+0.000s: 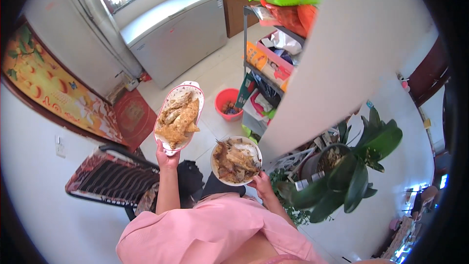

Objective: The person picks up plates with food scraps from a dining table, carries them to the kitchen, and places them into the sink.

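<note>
Left hand (168, 159): fingers closed on oval dish (191, 84)
Crusty golden pieces (178, 121): in dish, beyond fingers
Right hand (262, 185): fingers gripping round bowl's (228, 183) rim
Brown food (236, 160): left of fingers
Green packaging (245, 91): pale lettering

No text can be read; the label (219, 3) on the grey freezer (181, 39), upper centre, is too small.

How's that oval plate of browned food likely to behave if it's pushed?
The oval plate seems stiff, judging by its even outline. Held by the left hand at one end, it may tip. The browned food reaches the edge, so pieces might slide off.
</note>
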`<state>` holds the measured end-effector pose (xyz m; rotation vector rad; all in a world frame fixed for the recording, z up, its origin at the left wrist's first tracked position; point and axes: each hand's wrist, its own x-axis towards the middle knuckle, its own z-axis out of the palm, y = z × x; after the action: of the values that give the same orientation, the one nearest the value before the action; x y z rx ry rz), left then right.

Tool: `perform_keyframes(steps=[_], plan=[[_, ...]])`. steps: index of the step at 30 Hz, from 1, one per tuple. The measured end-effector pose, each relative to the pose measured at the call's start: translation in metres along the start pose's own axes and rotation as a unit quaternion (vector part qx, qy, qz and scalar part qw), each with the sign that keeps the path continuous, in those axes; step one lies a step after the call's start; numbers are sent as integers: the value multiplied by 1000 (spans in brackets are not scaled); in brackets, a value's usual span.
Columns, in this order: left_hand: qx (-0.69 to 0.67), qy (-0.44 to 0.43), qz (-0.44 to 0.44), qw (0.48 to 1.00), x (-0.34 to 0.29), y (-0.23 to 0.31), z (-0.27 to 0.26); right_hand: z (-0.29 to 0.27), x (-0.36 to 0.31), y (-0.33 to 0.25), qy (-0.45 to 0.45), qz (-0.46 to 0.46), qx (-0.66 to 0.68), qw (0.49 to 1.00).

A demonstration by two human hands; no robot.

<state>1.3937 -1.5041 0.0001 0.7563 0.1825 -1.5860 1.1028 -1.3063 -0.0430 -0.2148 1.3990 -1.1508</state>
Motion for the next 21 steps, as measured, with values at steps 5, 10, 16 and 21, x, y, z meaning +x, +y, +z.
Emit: perform_keyframes(steps=[5,10,16,21], plan=[[-16,-82,-23,996,95,3,28,50,34,-23,49,-22,8,999],[2,-54,-26,998,173,41,77,105,86,-46,66,-30,87,994],[-19,-56,0,998,215,93,95,152,133,-84,61,-18,97,993],[-11,-36,40,998,237,135,105,182,188,-113,51,-30,123,991]])
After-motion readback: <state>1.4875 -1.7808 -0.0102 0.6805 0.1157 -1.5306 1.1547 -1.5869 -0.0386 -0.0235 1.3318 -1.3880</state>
